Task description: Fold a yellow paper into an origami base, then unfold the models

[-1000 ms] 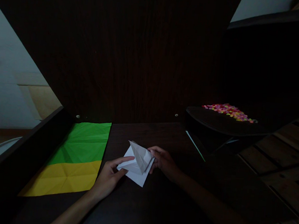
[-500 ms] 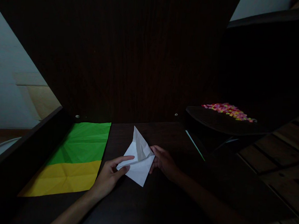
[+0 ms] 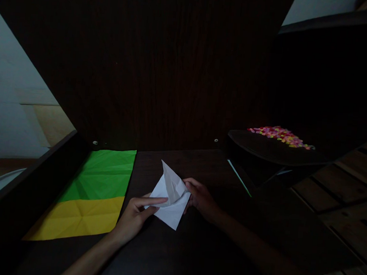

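Observation:
A partly folded sheet of white paper (image 3: pixel 171 214) is held between both hands above the dark table, one pointed flap standing up toward the back. My left hand (image 3: pixel 136 213) grips its left corner, with the index finger stretched across the top and the thumb on the near side. On the right corner, my right hand (image 3: pixel 198 196) pinches the paper between thumb and fingers; some of those fingers are hidden under it. To the left lie a green paper sheet (image 3: pixel 104 173) and a yellow paper sheet (image 3: pixel 82 218), both creased.
Small pink, red and yellow pieces (image 3: pixel 280 136) are heaped on a raised dark shelf (image 3: pixel 265 150) at the right. Below it lies a thin pale strip (image 3: pixel 239 178). A dark upright panel (image 3: pixel 176 69) closes off the back, and a low side board (image 3: pixel 41 164) borders the left.
The raised flap has tipped lower and a little to the left. My left index finger has slid slightly right, onto the fold. My right hand has barely moved.

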A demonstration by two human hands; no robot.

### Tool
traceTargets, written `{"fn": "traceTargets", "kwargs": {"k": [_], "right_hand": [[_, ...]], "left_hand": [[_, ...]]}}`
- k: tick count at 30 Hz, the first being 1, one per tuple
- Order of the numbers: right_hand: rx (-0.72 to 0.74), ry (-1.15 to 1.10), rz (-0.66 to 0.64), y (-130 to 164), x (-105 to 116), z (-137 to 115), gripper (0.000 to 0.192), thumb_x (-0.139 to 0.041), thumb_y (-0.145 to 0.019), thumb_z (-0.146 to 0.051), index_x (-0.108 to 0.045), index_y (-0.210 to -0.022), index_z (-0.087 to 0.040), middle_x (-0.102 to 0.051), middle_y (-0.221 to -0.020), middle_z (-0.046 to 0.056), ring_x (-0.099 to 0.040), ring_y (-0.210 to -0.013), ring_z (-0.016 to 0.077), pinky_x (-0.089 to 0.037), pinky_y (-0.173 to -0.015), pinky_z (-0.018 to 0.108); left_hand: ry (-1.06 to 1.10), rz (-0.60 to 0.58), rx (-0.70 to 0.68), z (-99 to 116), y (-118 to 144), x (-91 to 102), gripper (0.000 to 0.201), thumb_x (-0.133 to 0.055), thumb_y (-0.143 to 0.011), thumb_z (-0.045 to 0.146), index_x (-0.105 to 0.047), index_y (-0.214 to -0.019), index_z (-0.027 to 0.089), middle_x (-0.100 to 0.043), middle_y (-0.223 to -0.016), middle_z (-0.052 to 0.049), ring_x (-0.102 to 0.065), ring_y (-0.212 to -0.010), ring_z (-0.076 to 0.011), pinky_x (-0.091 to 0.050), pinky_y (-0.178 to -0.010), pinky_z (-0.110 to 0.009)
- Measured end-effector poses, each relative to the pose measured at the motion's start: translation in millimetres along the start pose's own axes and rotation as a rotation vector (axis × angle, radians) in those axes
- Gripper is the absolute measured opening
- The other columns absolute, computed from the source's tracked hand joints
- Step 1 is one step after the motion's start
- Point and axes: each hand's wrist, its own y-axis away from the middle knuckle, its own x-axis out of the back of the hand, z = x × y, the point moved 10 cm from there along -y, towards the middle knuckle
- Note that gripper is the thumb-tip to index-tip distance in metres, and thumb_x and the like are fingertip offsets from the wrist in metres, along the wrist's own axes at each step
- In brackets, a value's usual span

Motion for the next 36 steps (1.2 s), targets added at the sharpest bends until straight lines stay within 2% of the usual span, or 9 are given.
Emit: {"fn": "traceTargets", "kwargs": {"k": [5, 8, 12, 15, 20, 26, 32, 36], "right_hand": [[-0.022, 0.028, 0.034, 0, 2, 2, 0.053, -0.07, -0.07, -0.062, -0.056, -0.094, -0.017, -0.06, -0.063, -0.003, -0.062, -0.048, 0.015, -0.052, -0.036, 0.025], [-0.012, 0.047, 0.046, -1, 3, 3, 0.052, -0.067, -0.072, -0.063, -0.056, -0.094, -0.017, -0.058, -0.062, -0.004, -0.061, -0.047, 0.0146, -0.052, -0.036, 0.025], [0.032, 0.062, 0.02, 0, 1, 3, 0.051, -0.06, -0.078, -0.065, -0.055, -0.095, -0.017, -0.059, -0.062, -0.002, -0.062, -0.049, 0.0148, -0.053, -0.038, 0.026], [0.059, 0.055, -0.005, 2, -1, 1, 0.053, -0.06, -0.078, -0.065, -0.054, -0.1, -0.017, -0.061, -0.063, -0.001, -0.062, -0.049, 0.0154, -0.054, -0.039, 0.027], [0.06, 0.061, 0.007, 3, 0, -1, 0.053, -0.065, -0.078, -0.056, -0.05, -0.111, -0.017, -0.062, -0.066, -0.001, -0.063, -0.049, 0.0162, -0.053, -0.039, 0.027], [0.064, 0.096, -0.008, 4, -1, -3, 0.049, -0.065, -0.079, -0.053, -0.049, -0.107, -0.017, -0.066, -0.062, -0.001, -0.063, -0.045, 0.0164, -0.052, -0.04, 0.027], [0.11, 0.211, 0.014, 6, 2, -8, 0.044, -0.064, -0.079, -0.049, -0.052, -0.104, -0.016, -0.067, -0.062, -0.001, -0.062, -0.044, 0.0156, -0.048, -0.04, 0.024], [0.101, 0.269, -0.049, 9, -7, -6, 0.043, -0.063, -0.081, -0.047, -0.051, -0.108, -0.015, -0.068, -0.064, 0.0, -0.064, -0.046, 0.0162, -0.05, -0.043, 0.026]], "left_hand": [[-0.009, -0.022, 0.007, -1, -1, -1.3, 0.023, -0.065, -0.073, 0.023, -0.08, -0.089, 0.023, -0.076, -0.101, -0.007, -0.067, -0.093, -0.0268, -0.05, -0.086, -0.037], [-0.035, -0.016, 0.031, -3, -1, -0.7, 0.023, -0.068, -0.075, 0.028, -0.08, -0.093, 0.021, -0.076, -0.098, -0.007, -0.066, -0.092, -0.0264, -0.049, -0.082, -0.034], [-0.021, 0.001, 0.127, -7, 3, -1.3, 0.031, -0.066, -0.08, 0.044, -0.078, -0.077, 0.016, -0.074, -0.079, -0.006, -0.063, -0.073, -0.0215, -0.047, -0.066, -0.028], [0.008, 0.045, 0.15, -8, 4, 1.1, 0.039, -0.066, -0.08, 0.049, -0.073, -0.063, 0.015, -0.069, -0.067, -0.003, -0.058, -0.062, -0.0173, -0.042, -0.058, -0.025], [0.054, 0.049, 0.129, -12, 3, 1.5, 0.038, -0.069, -0.078, 0.047, -0.072, -0.059, 0.014, -0.068, -0.068, -0.003, -0.057, -0.062, -0.0164, -0.042, -0.058, -0.025], [0.117, 0.04, 0.156, -19, 2, 1.5, 0.035, -0.067, -0.081, 0.044, -0.074, -0.066, 0.014, -0.071, -0.077, -0.006, -0.059, -0.069, -0.0185, -0.044, -0.063, -0.027], [0.195, -0.076, 0.22, -25, 4, -9.3, 0.022, -0.07, -0.077, 0.036, -0.076, -0.079, 0.015, -0.07, -0.074, -0.003, -0.057, -0.067, -0.0162, -0.041, -0.062, -0.024], [0.188, -0.107, 0.192, -23, 4, -10.0, 0.015, -0.074, -0.067, 0.028, -0.072, -0.069, 0.014, -0.062, -0.063, 0.001, -0.048, -0.059, -0.0125, -0.035, -0.054, -0.021]]}}
